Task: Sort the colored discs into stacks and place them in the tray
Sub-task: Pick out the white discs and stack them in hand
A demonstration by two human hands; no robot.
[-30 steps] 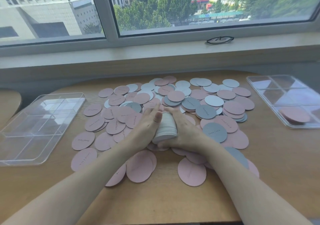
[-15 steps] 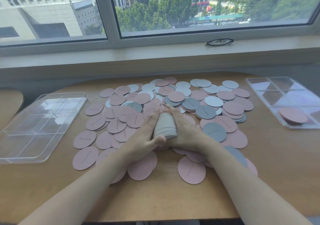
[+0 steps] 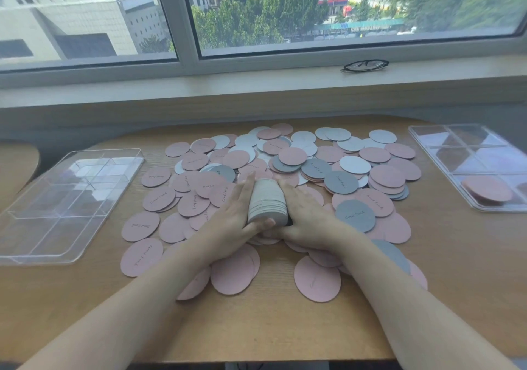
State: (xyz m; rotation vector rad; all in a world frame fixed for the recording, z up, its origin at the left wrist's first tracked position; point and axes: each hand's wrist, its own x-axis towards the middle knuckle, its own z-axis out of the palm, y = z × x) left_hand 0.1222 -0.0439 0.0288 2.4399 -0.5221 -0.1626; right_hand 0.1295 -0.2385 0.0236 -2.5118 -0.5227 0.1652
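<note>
Both hands at tabletop [image 3: 271,321] centre, clamping a stack of pale discs [image 3: 267,202] between them. Left hand [image 3: 236,215] is flat against the stack's 9 o'clock side, fingers straight, thumb across the near edge. Right hand [image 3: 306,213] is on the 3 o'clock side, fingers extended along it, thumb tucked at the near base. Grip: narrow, two palms pressing the stack; no curl round it that I can see. Stack sits on edge-ish, tilted, on top of the loose pile; exact tilt hard to tell.

Loose discs [image 3: 288,176], pink, white and grey, spread round the hands from 9 through 12 to 3 o'clock, a few pink ones at 6 o'clock under the forearms. Some carry handwriting, too small to read.

Clear divided tray [image 3: 34,258] at 9 o'clock, well apart from the pile. Second clear tray [image 3: 427,141] at 2 o'clock, with a pink stack [image 3: 487,188] in its near compartment. Glasses [image 3: 365,65] on the windowsill [image 3: 199,84] at 1 o'clock.
</note>
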